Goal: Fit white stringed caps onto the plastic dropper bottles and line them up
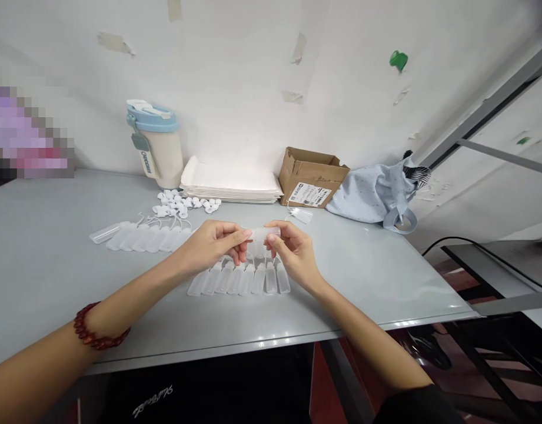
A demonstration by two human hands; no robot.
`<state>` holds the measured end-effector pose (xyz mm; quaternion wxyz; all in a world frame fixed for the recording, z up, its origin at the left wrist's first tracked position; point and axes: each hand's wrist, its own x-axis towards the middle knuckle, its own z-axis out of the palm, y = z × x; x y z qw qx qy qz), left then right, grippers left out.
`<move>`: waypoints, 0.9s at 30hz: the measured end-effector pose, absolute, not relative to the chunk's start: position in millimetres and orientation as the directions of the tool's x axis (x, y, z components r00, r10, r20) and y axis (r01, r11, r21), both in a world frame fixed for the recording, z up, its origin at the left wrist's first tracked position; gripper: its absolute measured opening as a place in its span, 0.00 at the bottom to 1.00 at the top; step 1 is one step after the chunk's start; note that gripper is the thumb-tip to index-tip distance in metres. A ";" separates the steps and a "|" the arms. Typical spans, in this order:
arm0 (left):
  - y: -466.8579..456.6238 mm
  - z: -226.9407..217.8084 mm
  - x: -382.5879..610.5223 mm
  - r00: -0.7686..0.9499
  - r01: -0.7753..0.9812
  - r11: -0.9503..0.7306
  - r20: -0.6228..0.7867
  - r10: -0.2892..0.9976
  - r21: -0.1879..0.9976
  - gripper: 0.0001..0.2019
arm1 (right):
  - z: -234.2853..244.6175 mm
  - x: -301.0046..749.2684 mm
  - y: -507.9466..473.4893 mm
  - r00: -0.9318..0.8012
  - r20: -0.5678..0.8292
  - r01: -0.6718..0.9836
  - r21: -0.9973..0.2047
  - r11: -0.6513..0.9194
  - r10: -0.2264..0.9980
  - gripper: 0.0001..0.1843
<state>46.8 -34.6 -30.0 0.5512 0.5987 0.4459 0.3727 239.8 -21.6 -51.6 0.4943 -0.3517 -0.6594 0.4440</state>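
Both my hands hold one small translucent plastic bottle [258, 234] sideways above the table. My left hand [224, 241] pinches its left end between thumb and fingers. At the other end, my right hand [292, 246] grips it with thumb and curled fingers. Just below lies a row of several similar clear bottles [239, 279] with thin white strings at their tops. A second row of such bottles [142, 237] is further left, partly behind my left hand. Beyond that row sits a heap of small white caps [178, 203]. One more bottle with a string [301, 215] lies near the box.
Along the wall stand a cream tumbler [162, 150] with a blue lid, a stack of white envelopes [230, 182], an open cardboard box [312, 176] and a light blue cloth bag [368, 194]. The table's front edge [209, 352] runs below my forearms. Metal bars rise at right.
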 end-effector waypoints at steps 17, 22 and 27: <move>-43.5 -37.5 51.9 0.313 0.556 -0.521 0.417 0.853 0.648 0.12 | -48.5 241.8 -17.7 -0.288 0.135 -0.052 -0.991 0.125 0.948 0.15; -41.4 -39.6 52.0 0.345 0.594 -0.575 0.468 0.814 0.562 0.12 | -47.7 243.7 -15.5 -0.341 0.057 -0.091 -0.995 0.028 0.938 0.17; -39.9 -41.8 51.0 0.368 0.585 -0.604 0.487 0.792 0.541 0.12 | -43.6 244.6 -15.1 -0.379 -0.030 -0.096 -0.993 -0.072 0.925 0.20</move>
